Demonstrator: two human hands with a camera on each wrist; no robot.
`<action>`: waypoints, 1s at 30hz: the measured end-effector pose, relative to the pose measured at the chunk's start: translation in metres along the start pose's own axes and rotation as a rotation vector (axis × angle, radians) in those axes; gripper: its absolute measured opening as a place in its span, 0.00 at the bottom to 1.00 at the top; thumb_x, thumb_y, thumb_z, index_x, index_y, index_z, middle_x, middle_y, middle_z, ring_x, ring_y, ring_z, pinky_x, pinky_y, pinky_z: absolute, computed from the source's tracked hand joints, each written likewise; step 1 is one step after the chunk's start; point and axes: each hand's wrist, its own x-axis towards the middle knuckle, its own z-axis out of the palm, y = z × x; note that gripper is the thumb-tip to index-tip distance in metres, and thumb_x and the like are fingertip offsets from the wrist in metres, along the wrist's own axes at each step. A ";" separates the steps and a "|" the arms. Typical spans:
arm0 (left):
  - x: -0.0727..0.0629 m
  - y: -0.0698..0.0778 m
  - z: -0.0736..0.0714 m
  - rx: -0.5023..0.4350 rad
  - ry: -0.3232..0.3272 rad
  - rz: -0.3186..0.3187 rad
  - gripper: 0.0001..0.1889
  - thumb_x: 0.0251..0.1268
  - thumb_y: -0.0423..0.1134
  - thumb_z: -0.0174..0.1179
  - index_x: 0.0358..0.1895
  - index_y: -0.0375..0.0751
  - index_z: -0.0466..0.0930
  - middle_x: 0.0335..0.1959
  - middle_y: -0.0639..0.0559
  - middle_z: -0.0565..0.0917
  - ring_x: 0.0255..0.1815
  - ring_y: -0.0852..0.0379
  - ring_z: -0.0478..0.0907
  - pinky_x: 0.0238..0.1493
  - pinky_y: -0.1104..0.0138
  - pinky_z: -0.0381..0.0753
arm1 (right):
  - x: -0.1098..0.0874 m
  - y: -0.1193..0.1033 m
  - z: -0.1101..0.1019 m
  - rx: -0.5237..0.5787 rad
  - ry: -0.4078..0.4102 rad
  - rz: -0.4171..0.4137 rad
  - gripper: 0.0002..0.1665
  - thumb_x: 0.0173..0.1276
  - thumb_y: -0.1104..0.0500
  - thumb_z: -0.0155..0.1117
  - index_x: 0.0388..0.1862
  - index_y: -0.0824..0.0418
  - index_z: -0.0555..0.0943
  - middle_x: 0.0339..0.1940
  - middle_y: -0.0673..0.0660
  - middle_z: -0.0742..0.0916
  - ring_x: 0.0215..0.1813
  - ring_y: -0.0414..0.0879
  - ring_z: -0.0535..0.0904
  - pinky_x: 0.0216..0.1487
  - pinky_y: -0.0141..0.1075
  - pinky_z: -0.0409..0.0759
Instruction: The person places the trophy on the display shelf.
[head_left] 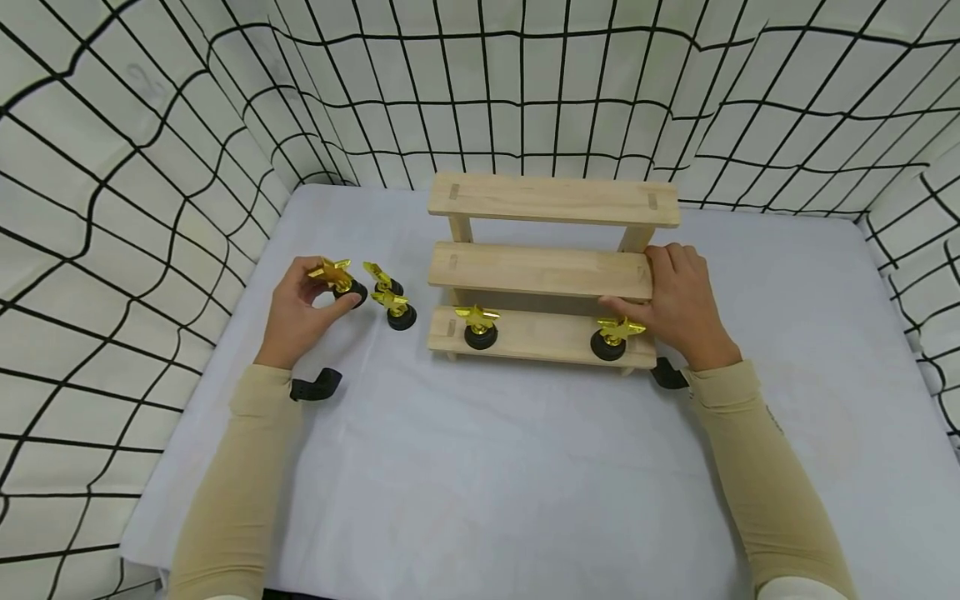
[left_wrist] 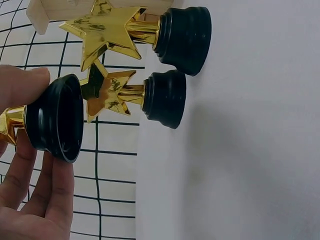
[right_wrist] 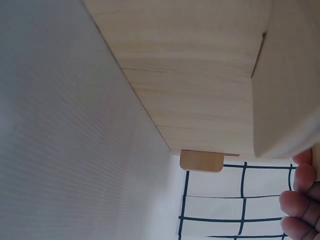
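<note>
My left hand [head_left: 303, 308] pinches a gold star trophy [head_left: 333, 272] by its round black base [left_wrist: 55, 120], lifted off the table in the left wrist view. Right beside it, two more star trophies [head_left: 393, 304] [left_wrist: 165, 97] stand on the white cloth. My right hand [head_left: 678, 300] grips the right end of the middle step of a three-tier wooden shelf [head_left: 540, 268], thumb towards the front. On the lowest step stand two trophies, one at the left [head_left: 480, 327] and one at the right [head_left: 611, 338]. In the right wrist view, fingertips [right_wrist: 300, 202] touch the shelf's edge.
A white cloth covers the table [head_left: 480, 467]. Black wire grid panels [head_left: 517, 100] over white sheets enclose the back and both sides. Black curved pieces [head_left: 317, 385] show at both wrists.
</note>
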 end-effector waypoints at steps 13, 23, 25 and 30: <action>0.002 0.021 -0.002 0.033 -0.020 0.039 0.27 0.57 0.24 0.73 0.57 0.40 0.72 0.50 0.67 0.76 0.52 0.69 0.78 0.60 0.83 0.76 | 0.001 0.000 -0.001 -0.019 -0.014 0.002 0.67 0.57 0.08 0.44 0.48 0.73 0.75 0.36 0.70 0.77 0.36 0.64 0.68 0.37 0.54 0.66; 0.005 0.036 -0.002 0.074 -0.020 0.104 0.28 0.55 0.22 0.74 0.57 0.32 0.71 0.50 0.68 0.76 0.50 0.69 0.78 0.61 0.82 0.76 | -0.001 0.000 -0.001 -0.022 -0.009 0.001 0.65 0.57 0.09 0.46 0.46 0.73 0.75 0.36 0.69 0.77 0.35 0.64 0.68 0.37 0.54 0.66; 0.008 0.039 -0.004 0.065 -0.013 0.119 0.27 0.54 0.21 0.73 0.57 0.32 0.71 0.50 0.67 0.76 0.50 0.69 0.78 0.61 0.81 0.76 | -0.001 0.000 -0.001 -0.026 -0.002 -0.004 0.65 0.57 0.09 0.45 0.46 0.73 0.74 0.36 0.69 0.76 0.35 0.64 0.68 0.37 0.54 0.66; 0.016 0.051 -0.006 0.073 0.004 0.148 0.27 0.54 0.21 0.73 0.55 0.31 0.71 0.49 0.67 0.77 0.49 0.68 0.79 0.62 0.79 0.77 | 0.000 0.000 -0.001 -0.023 -0.009 0.000 0.65 0.57 0.09 0.43 0.46 0.73 0.74 0.36 0.69 0.76 0.36 0.64 0.68 0.37 0.54 0.66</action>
